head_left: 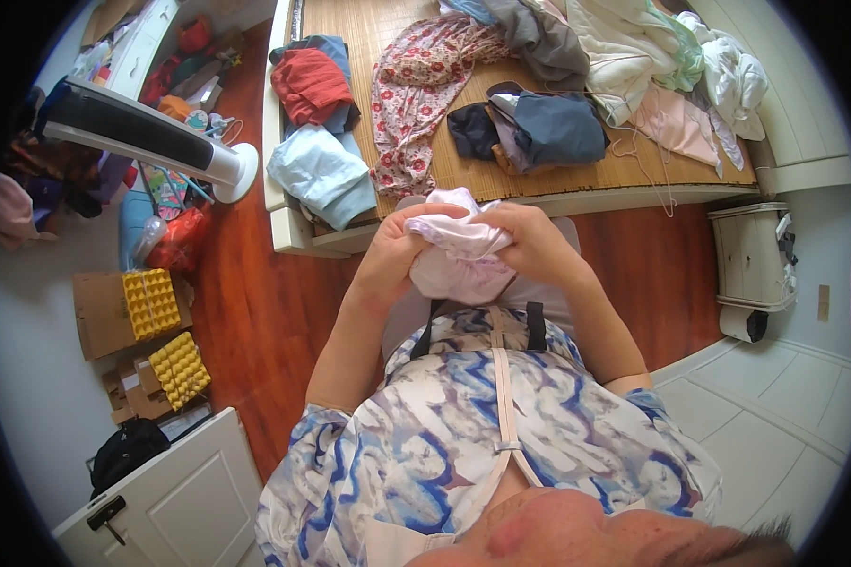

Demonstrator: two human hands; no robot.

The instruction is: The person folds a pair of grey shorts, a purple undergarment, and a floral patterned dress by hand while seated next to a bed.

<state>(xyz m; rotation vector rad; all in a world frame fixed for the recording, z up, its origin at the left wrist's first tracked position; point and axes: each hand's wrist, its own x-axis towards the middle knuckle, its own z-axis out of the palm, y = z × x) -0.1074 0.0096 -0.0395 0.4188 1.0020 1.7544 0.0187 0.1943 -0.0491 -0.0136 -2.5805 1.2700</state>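
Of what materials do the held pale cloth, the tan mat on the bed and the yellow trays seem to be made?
Pale cloth: soft, matte fabric, perhaps cotton, since it bunches in small folds.
Tan mat: probably bamboo, smooth and faintly shiny, with narrow parallel strips.
Yellow trays: plastic or pulp, unclear which, fairly matte; regular bumps suggest moulding.

A soft, pale pinkish-white cloth (459,274) is held up between the left hand (394,248) and right hand (539,244). It is bunched and creased, its near part hanging rounded.
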